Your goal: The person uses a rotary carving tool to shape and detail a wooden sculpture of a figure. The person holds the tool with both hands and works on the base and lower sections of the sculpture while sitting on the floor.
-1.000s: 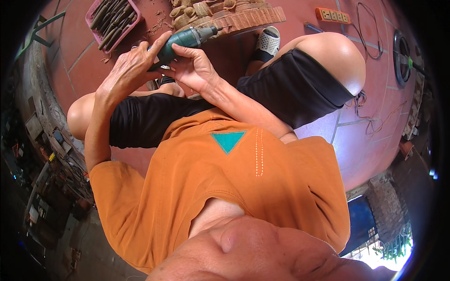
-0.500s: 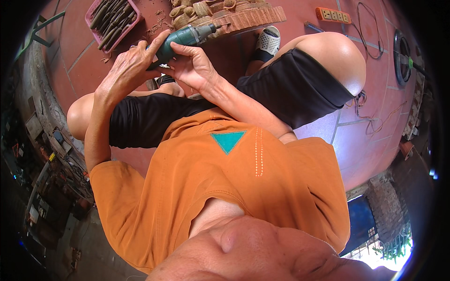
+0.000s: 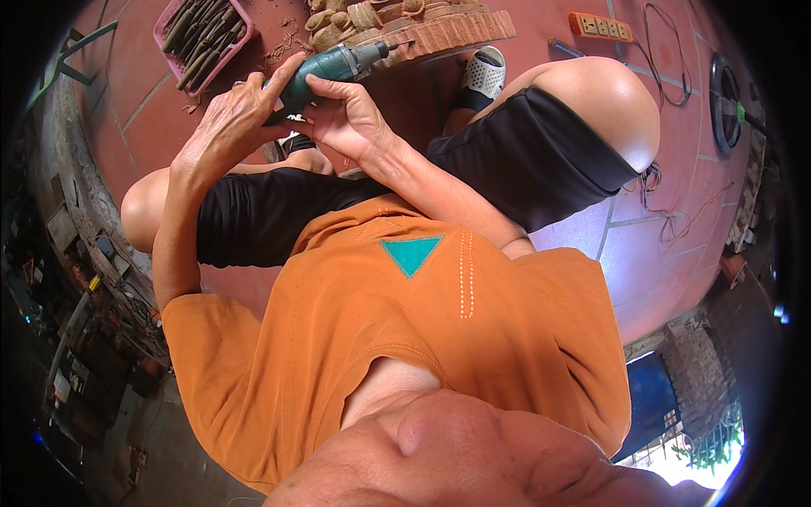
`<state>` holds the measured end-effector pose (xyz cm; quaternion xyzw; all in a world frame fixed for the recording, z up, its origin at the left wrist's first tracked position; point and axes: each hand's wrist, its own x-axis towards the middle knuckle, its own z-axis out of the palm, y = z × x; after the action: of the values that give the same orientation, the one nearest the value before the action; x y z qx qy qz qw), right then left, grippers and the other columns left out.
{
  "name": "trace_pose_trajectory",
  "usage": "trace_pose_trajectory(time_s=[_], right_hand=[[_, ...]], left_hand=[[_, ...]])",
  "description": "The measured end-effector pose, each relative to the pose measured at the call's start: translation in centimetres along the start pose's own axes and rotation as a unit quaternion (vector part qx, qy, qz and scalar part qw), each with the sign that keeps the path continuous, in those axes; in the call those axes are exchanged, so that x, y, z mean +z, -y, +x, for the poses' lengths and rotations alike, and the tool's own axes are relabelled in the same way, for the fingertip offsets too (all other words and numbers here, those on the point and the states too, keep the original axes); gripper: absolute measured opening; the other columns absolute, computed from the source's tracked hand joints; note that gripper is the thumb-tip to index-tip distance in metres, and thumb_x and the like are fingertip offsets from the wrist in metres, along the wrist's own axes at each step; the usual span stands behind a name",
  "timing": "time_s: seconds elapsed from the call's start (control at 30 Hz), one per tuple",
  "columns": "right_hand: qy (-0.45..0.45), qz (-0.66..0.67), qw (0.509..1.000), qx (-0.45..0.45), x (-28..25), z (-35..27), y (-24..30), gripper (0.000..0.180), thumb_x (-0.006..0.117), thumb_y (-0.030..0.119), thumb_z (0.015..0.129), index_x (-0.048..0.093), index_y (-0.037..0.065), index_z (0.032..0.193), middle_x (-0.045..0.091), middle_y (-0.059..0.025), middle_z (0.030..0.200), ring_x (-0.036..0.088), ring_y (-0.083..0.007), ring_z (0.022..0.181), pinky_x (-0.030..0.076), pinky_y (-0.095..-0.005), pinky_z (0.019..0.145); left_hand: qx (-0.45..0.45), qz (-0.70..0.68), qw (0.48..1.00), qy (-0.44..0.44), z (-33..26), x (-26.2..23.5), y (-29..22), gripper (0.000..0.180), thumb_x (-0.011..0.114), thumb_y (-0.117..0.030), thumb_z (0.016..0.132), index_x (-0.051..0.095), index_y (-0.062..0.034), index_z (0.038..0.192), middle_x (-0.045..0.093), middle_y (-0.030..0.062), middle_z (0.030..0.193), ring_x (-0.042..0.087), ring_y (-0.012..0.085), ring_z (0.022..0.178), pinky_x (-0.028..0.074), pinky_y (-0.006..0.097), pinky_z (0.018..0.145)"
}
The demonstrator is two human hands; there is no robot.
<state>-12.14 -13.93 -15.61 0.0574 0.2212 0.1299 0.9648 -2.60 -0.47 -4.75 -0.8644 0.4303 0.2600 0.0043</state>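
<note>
**Left hand (image 3: 236,118) and right hand (image 3: 353,127) around green power tool (image 3: 329,72), near carved wooden piece (image 3: 452,34)**

Holding green power tool with both hands, out in front of the body, above the red tiled floor (image 3: 139,97). Curling left hand around the rear of the casing and laying one digit forward along it. Resting right thumb on the near side of the casing; tucking the other right fingers beneath, partly hidden from view. Cannot tell how firmly gripped. Pointing grey nose and narrow dark tip to the right, tilted slightly toward the upper edge of view. Overlapping in view, at the tip, the lower edge of the carved wooden piece; cannot tell from this angle whether touching or apart.

Noted at upper left: pink basket (image 3: 243,42), filled with dark slim tools (image 3: 198,42) lying side by side. Noted between basket and carving: brown shavings (image 3: 287,46), scattered on the floor. Noted at upper right: orange power strip (image 3: 600,28); farther right, dark ring (image 3: 715,106). Noted just below the carving: white perforated shoe (image 3: 484,80). Wearing black shorts (image 3: 524,160) and orange shirt (image 3: 355,296) with teal triangle (image 3: 412,255).
</note>
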Motion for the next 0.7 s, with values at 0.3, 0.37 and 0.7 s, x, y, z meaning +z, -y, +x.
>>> trace_pose_trajectory(time_s=[0.3, 0.37, 0.7], right_hand=[[0.000, -0.001, 1.000, 0.004, 0.01, 0.02, 0.05, 0.034, 0.074, 0.008, 0.086, 0.059, 0.007, 0.116, 0.062, -0.0092, 0.109, 0.063, -0.0252, 0.105, 0.050, -0.0592, 0.094], [0.000, -0.001, 1.000, 0.006, 0.00, 0.03, 0.05, 0.034, 0.074, 0.009, 0.086, 0.059, 0.007, 0.116, 0.062, -0.0089, 0.109, 0.063, -0.0253, 0.105, 0.050, -0.0591, 0.093], [0.002, -0.002, 1.000, 0.015, -0.01, 0.20, 0.14, 0.034, 0.074, 0.010, 0.086, 0.059, 0.007, 0.117, 0.062, -0.0083, 0.109, 0.062, -0.0253, 0.106, 0.050, -0.0586, 0.094]], left_hand=[[0.004, 0.002, 1.000, -0.007, -0.05, 0.17, 0.18, 0.099, 0.082, -0.020, 0.076, 0.026, -0.0264, 0.157, 0.060, 0.0137, 0.091, 0.066, 0.0313, 0.086, 0.053, 0.043, 0.073], [0.006, 0.006, 1.000, -0.009, -0.05, 0.20, 0.23, 0.099, 0.082, -0.020, 0.076, 0.026, -0.0261, 0.157, 0.060, 0.0137, 0.091, 0.066, 0.0313, 0.086, 0.054, 0.043, 0.073], [0.011, 0.009, 1.000, -0.012, -0.08, -0.08, 0.03, 0.097, 0.081, -0.023, 0.077, 0.026, -0.0255, 0.157, 0.060, 0.0134, 0.089, 0.066, 0.0309, 0.084, 0.053, 0.043, 0.072]])
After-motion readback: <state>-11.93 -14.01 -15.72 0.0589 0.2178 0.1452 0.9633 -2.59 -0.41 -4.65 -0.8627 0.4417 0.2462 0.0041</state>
